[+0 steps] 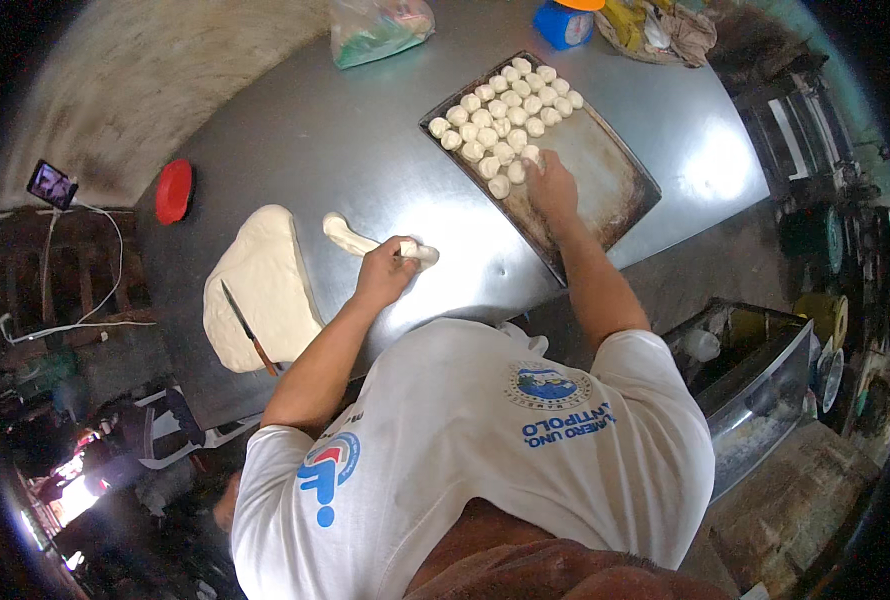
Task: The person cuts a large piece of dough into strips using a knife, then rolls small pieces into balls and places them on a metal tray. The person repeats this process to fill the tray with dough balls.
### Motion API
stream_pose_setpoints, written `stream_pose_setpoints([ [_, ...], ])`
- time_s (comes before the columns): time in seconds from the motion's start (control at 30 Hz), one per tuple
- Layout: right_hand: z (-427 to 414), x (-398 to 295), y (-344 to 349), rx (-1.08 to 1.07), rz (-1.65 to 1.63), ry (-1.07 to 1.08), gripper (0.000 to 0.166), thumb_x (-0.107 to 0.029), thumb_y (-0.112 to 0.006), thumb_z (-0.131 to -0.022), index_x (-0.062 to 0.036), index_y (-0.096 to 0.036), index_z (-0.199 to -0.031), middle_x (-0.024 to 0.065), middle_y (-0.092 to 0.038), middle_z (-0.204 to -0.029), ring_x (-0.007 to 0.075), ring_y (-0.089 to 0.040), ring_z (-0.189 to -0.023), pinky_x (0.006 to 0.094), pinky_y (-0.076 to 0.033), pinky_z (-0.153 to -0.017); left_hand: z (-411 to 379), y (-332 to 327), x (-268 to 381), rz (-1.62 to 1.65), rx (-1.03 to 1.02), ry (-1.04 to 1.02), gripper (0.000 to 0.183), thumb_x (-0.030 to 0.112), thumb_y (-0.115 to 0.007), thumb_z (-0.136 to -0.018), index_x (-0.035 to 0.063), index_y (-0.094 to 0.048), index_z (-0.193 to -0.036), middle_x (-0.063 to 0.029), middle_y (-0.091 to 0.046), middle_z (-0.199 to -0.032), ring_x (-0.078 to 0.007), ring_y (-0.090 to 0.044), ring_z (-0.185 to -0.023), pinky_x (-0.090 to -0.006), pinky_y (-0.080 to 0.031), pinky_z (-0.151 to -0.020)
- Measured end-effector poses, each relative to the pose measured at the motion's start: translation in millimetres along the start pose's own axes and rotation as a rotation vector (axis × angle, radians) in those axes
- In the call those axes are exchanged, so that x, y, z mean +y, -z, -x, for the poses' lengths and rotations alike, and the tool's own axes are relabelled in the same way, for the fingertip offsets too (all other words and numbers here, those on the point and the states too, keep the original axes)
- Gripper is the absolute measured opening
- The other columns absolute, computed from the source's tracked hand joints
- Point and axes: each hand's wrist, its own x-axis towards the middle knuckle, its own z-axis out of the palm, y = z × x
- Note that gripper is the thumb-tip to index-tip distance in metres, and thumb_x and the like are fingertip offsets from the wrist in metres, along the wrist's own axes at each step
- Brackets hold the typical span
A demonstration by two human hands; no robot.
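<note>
My left hand (385, 274) grips a rope of white dough (349, 238) near its right end, low over the metal table. Over the dark baking tray (616, 180), my right hand (553, 184) has its fingertips on a small dough ball (530, 154). Several rows of similar dough balls (498, 109) fill the tray's far and left part, set close together. Left of the rope lies a large flat slab of dough (261, 262). A knife with a wooden handle (241, 319) rests on that slab, its handle end reaching past the near edge.
A red plastic dish (173, 191) sits at the table's left side. Along the far edge are a plastic bag (381, 30), a blue weighing scale (563, 27) and crumpled bags (659, 34). A phone (52, 184) with a white cable stands beyond the left edge. A glass-sided case (752, 397) is at right.
</note>
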Motion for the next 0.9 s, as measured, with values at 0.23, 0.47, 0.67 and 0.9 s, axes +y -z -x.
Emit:
stream_pose_setpoints([
  [0.23,99,-113,-2,-1.125,-0.345,-0.246,0.062,-0.067,-0.044,-0.095,-0.0086,-0.060,-0.109,0.0140,-0.066,-0.092,0.0260,-0.068,-0.070,0.0395,-0.054,-0.059,0,-6,18,0.171,-0.032,-0.175,0.048,0.011,-0.073,-0.081,0.0068,-0.058,-0.128,-0.0116,-0.071,-0.096,-0.0234,-0.069,-0.084,-0.0350,-0.055,-0.079],
  [0.47,110,-115,-12,-0.817,-0.600,-0.238,0.034,-0.030,-0.070,-0.084,-0.0066,-0.061,-0.107,0.0129,-0.069,-0.082,0.0247,-0.069,-0.070,0.0378,-0.053,-0.056,-22,-32,14,0.020,-0.040,-0.374,0.071,0.014,-0.078,-0.080,0.0062,-0.047,-0.143,-0.0170,-0.062,-0.128,-0.0305,-0.060,-0.116,-0.0376,-0.048,-0.097],
  [0.67,100,-113,25,-0.325,-0.425,0.143,0.024,-0.027,-0.069,-0.083,-0.0087,-0.061,-0.096,0.0192,-0.068,-0.079,0.0374,-0.068,-0.073,0.0456,-0.052,-0.065,-35,-25,60,0.272,-0.392,-0.097,0.030,0.013,-0.058,-0.095,0.0029,-0.058,-0.124,-0.0086,-0.068,-0.102,-0.0195,-0.062,-0.093,-0.0336,-0.049,-0.086],
  [0.9,16,-12,-1,-0.094,-0.290,0.038,0.041,-0.030,-0.072,-0.084,-0.0050,-0.059,-0.112,0.0213,-0.069,-0.090,0.0388,-0.069,-0.087,0.0456,-0.054,-0.077,-36,-38,85,0.141,-0.502,-0.221,0.021,0.022,-0.052,-0.093,0.0041,-0.063,-0.090,-0.0049,-0.058,-0.073,-0.0148,-0.054,-0.070,-0.0327,-0.046,-0.067],
])
